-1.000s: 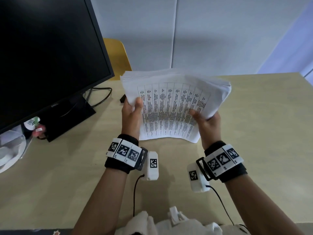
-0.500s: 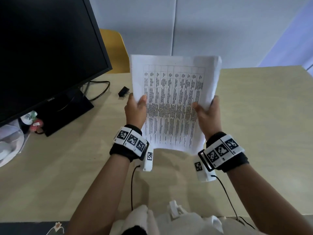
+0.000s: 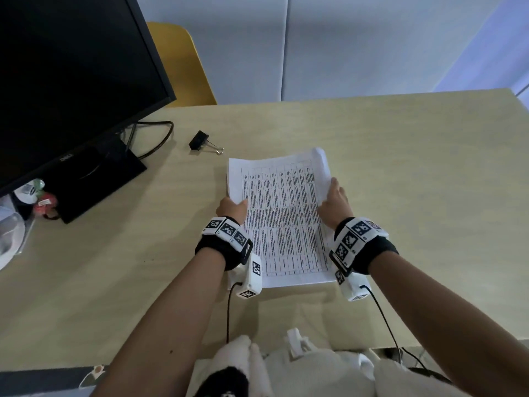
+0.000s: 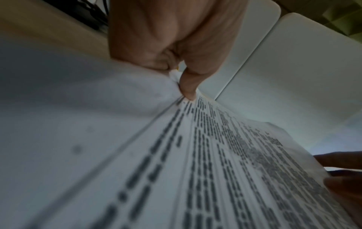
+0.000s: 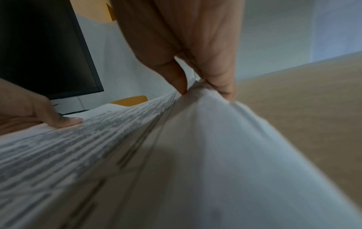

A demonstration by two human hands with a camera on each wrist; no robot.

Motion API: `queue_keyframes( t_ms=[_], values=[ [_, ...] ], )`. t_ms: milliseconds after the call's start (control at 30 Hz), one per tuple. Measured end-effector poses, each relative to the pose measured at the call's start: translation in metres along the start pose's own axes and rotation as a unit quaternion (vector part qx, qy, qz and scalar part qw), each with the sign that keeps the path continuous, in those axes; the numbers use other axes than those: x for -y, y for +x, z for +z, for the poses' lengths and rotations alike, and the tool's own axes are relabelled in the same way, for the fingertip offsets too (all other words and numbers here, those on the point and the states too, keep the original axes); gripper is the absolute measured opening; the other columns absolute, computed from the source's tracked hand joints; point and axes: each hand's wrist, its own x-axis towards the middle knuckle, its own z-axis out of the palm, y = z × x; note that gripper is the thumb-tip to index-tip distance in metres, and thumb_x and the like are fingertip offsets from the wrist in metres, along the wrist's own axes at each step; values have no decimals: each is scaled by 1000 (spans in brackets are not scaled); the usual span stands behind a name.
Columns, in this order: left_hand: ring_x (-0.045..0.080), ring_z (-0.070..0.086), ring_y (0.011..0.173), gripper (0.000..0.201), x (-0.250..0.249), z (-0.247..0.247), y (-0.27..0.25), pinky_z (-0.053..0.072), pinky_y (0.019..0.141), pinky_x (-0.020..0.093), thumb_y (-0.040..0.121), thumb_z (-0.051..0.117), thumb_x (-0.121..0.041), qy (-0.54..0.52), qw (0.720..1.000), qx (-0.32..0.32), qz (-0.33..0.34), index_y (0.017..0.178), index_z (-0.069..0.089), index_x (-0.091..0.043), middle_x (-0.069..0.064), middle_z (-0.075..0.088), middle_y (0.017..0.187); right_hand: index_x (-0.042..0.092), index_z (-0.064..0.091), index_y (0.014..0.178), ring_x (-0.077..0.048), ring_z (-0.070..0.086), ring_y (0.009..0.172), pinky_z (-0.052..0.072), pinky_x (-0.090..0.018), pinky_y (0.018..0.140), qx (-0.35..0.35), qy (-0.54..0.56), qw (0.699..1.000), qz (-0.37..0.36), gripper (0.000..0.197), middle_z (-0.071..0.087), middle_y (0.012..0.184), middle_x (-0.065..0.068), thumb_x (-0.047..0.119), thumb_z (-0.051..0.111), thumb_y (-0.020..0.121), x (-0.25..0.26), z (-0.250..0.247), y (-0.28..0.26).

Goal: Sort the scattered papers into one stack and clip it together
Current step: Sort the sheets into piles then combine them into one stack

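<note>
A stack of printed papers (image 3: pixel 282 219) with a table of text on top is held low over the wooden desk (image 3: pixel 415 173), one long side in each hand. My left hand (image 3: pixel 233 206) pinches the left edge, thumb on top (image 4: pixel 188 86). My right hand (image 3: pixel 333 204) pinches the right edge (image 5: pixel 199 86), where the sheets curl upward. A black binder clip (image 3: pixel 201 142) lies on the desk beyond the stack's far left corner, apart from both hands. In the wrist views the paper (image 4: pixel 137 155) (image 5: pixel 176 155) fills most of the picture.
A black monitor (image 3: pixel 71 67) on its stand (image 3: pixel 94 179) occupies the left, with cables (image 3: pixel 154 138) behind it. A yellow chair (image 3: pixel 180 64) stands past the desk's far edge. Small items and a clear plastic container (image 3: pixel 11 230) sit at the far left.
The stack, held upright in front of me half a second ago, has come down and tilted flat toward the desk. Both hands kept their grip on its edges.
</note>
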Motion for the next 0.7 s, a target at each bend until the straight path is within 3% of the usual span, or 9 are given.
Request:
queue_keyframes(
  t_ms=[133, 233, 300, 467, 600, 700],
  values=[
    [34, 52, 120, 45, -2, 0, 6, 44, 93, 34, 94, 51, -24, 70, 998, 6, 0, 128, 46, 4, 20, 52, 132, 5, 9, 141, -35, 29, 127, 28, -49, 110, -31, -40, 999, 4, 75, 25, 140, -19, -9, 45, 77, 8, -4, 1],
    [33, 54, 117, 46, -4, -7, 13, 46, 92, 33, 91, 54, -27, 156, 987, 36, 5, 125, 48, 4, 19, 55, 128, 7, 9, 143, -31, 27, 131, 25, -48, 111, -91, -62, 993, -53, 74, 22, 144, -15, -3, 46, 79, 35, -12, 4],
    [32, 58, 112, 46, -9, -15, 23, 47, 89, 32, 87, 58, -28, 193, 980, 40, 15, 122, 52, 1, 17, 59, 124, 7, 18, 141, -30, 32, 129, 29, -46, 109, -98, -75, 987, -102, 65, 28, 143, -15, 0, 45, 82, 58, -18, 11],
    [37, 57, 114, 46, -32, -35, 51, 47, 93, 42, 82, 55, -19, 185, 980, -29, 70, 120, 53, 7, 24, 58, 123, 12, 35, 137, -27, 40, 129, 33, -40, 106, -33, -148, 973, -174, 52, 41, 140, -10, 10, 46, 86, 95, 0, 36],
    [39, 49, 120, 41, -51, -43, 78, 43, 99, 42, 82, 50, -10, 155, 981, -66, 98, 120, 50, 5, 23, 49, 132, 17, 25, 141, -24, 24, 138, 23, -51, 111, 43, -202, 968, -144, 61, 27, 149, -6, 28, 53, 88, 86, 36, 53],
    [37, 41, 124, 41, -60, -48, 97, 38, 103, 41, 84, 51, -9, 119, 978, -125, 114, 124, 47, -4, 20, 35, 138, 23, 13, 144, -25, 3, 144, 7, -57, 112, 93, -252, 955, -123, 75, 6, 155, -2, 49, 52, 85, 71, 53, 60]
  ],
)
